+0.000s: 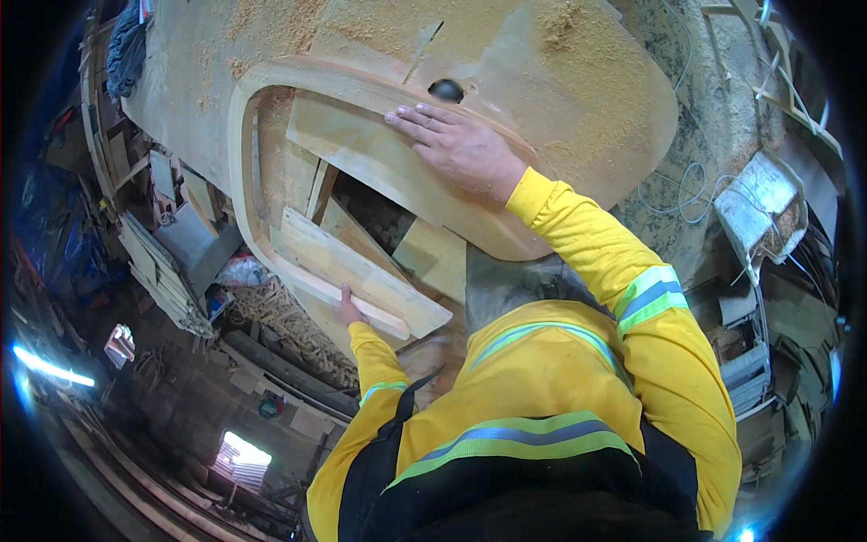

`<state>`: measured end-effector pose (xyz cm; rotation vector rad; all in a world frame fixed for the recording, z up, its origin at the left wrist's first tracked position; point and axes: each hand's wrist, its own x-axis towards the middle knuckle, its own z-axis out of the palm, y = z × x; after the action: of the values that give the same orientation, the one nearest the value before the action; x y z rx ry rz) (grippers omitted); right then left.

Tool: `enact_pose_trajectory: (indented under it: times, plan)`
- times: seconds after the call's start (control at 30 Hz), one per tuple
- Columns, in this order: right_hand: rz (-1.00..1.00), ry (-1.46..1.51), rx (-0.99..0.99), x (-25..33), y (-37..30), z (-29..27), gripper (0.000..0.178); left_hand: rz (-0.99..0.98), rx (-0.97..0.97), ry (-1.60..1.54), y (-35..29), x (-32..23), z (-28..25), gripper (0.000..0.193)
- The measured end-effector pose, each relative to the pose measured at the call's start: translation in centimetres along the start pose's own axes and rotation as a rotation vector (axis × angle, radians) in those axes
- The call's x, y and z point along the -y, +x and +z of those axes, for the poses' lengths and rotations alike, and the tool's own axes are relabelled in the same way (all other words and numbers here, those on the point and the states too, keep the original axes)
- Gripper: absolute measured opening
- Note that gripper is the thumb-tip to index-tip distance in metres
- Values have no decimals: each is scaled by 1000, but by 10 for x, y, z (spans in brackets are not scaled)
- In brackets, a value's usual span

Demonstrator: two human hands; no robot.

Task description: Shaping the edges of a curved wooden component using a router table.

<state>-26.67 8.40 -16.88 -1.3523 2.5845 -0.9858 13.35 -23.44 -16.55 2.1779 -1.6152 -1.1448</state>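
Note:
A pale wooden frame [239, 149], bent in a U with rounded corners, lies on a worktable. My right hand [465, 149] rests flat across its far side, fingers stretched out and close to a dark round hole [445, 90] in the tabletop. At the near side of the frame is my left hand [349, 310], its thumb on top of the wood. The other fingers are mostly hidden, and the hand appears to grip the frame's edge. Inside the U are a wide pale board [361, 140] and a slanted plank [357, 262], with a dark gap between them.
Sawdust [564, 32] covers parts of the broad wooden tabletop [194, 99]. Stacked offcuts [163, 271] and wood shavings [289, 316] lie on the left. To the right stand a white container [763, 212] with sawdust and a loose thin cable [691, 194].

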Motion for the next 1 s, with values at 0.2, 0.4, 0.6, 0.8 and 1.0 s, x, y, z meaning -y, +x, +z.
enact_pose_trajectory:
  times: [0.2, 0.4, 0.6, 0.8, 1.0]
  plan:
    - [1, -30, 17, 0, 4, 1, 36, -13, -31, -42, 6, -1, 3, 60]
    - [-19, -35, -42, 1, 11, 1, 35, 32, -158, 30, 20, 4, -1, 59]
    - [2, -69, 83, 0, 11, -2, 41, 53, -150, 54, 4, -7, 12, 64]
    - [10, -52, 71, 2, 16, 3, 41, 42, -184, 39, 9, -9, 5, 67]
    - [13, -66, 68, 2, 19, 7, 40, -20, -65, 59, 20, -9, -1, 109]
